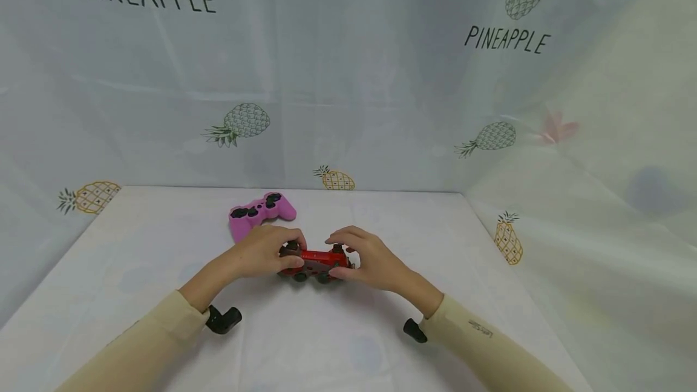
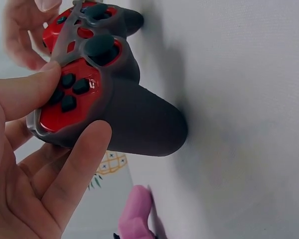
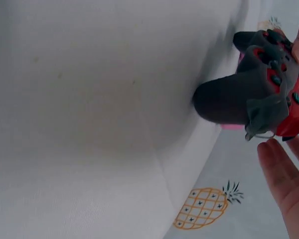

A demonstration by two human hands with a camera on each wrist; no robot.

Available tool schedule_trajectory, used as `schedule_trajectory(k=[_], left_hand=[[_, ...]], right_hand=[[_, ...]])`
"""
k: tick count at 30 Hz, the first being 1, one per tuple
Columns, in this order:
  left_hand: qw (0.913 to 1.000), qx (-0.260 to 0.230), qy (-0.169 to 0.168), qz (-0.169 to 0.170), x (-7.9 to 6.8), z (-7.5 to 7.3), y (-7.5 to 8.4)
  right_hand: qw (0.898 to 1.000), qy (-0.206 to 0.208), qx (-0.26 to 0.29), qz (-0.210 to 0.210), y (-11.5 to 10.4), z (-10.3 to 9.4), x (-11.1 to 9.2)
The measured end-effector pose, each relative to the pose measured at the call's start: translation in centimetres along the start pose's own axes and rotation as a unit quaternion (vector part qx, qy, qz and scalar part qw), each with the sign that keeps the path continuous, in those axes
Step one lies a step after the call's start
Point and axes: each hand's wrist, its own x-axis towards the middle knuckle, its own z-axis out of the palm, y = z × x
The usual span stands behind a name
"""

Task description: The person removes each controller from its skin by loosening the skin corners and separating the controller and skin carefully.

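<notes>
"Where is the red game controller [image 2: 52, 118]?"
"Between both hands, at the counter's middle, in a dark translucent cover [image 2: 142, 122]. The left hand [image 1: 269, 251] pinches its near end; the right hand [image 1: 370, 262] spreads its fingers fairly wide around the other, though its thumb's contact is unclear."
"What could go wrong?"
"A hard tug might tear the cover's thin loose edge; a weak left pinch might let the controller twist."
"And the count?"
"One red controller, one cover, two hands, one pink game controller [image 1: 264, 215] behind, one counter [image 1: 305, 343]."

Two controllers [image 1: 317, 257] [image 1: 261, 212], two hands [image 1: 267, 251] [image 1: 373, 261]
</notes>
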Motion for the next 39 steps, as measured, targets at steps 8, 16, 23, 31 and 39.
schedule_trajectory(k=[8, 16, 23, 31, 39], left_hand=[[1.0, -0.004, 0.001, -0.005, 0.0, 0.3, 0.1], [0.9999, 0.004, 0.002, -0.015, -0.3, 0.6, 0.0], [0.9997, -0.006, -0.005, -0.021, -0.5, 0.6, 0.3], [0.9999, 0.005, -0.014, -0.008, -0.8, 0.4, 0.7], [0.9996, -0.009, -0.027, 0.004, -0.9, 0.2, 1.6]], right_hand=[[0.996, -0.025, 0.006, 0.082, -0.6, 1.1, 0.3], [0.993, -0.045, -0.011, 0.104, -1.2, 1.9, 0.7], [0.994, -0.048, -0.022, 0.095, -1.2, 2.4, 0.8], [0.997, -0.04, -0.01, 0.071, -1.4, 2.2, 0.4], [0.998, -0.043, 0.003, 0.039, -0.6, 1.2, -0.2]])
